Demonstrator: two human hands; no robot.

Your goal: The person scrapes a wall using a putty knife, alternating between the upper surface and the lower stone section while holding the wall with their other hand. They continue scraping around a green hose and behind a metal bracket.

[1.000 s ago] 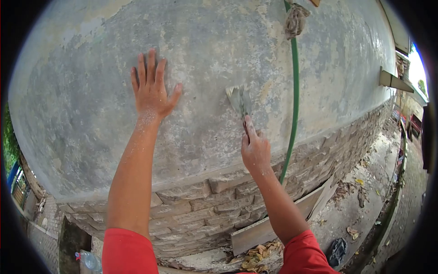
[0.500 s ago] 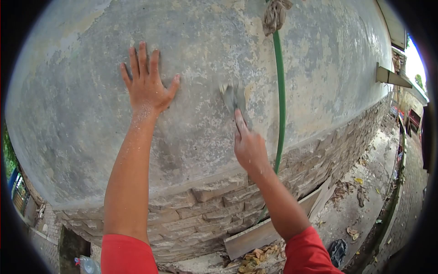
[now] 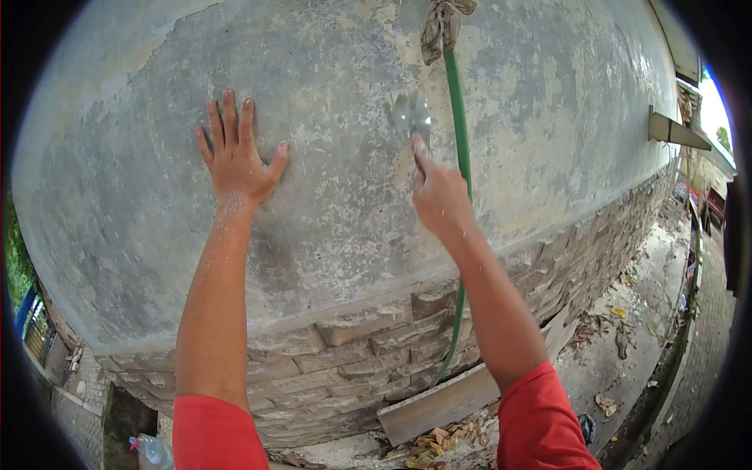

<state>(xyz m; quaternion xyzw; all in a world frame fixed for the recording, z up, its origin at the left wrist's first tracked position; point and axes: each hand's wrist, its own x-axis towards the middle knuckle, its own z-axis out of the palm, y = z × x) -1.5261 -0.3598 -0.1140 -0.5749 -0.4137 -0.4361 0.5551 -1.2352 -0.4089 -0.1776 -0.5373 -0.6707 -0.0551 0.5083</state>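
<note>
My left hand [image 3: 237, 171] lies flat on the grey wall [image 3: 329, 196], fingers spread. Pale specks of dust cling to its wrist. Farther right, my right hand [image 3: 440, 196] is wrapped round the handle of a scraper [image 3: 411, 116], index finger stretched along it. The metal blade is against or very close to the wall and slightly smeared by motion. Patchy, flaking paint covers the wall around the blade. A green hose [image 3: 457, 117] hangs just right of the scraper and passes behind my right forearm.
Grey-brown cloth or plastic [image 3: 440, 31] is tied round the hose's top. Rough stone cladding [image 3: 352, 352] runs below the wall. A board [image 3: 439, 403] leans at its foot near dry leaves [image 3: 439, 442]. A plastic bottle [image 3: 153, 450] lies lower left. A bracket [image 3: 677, 131] juts out at right.
The scraper in my right hand has moved up the wall. My left hand stays flat on the wall; the view has shifted slightly, so the hose appears farther left.
</note>
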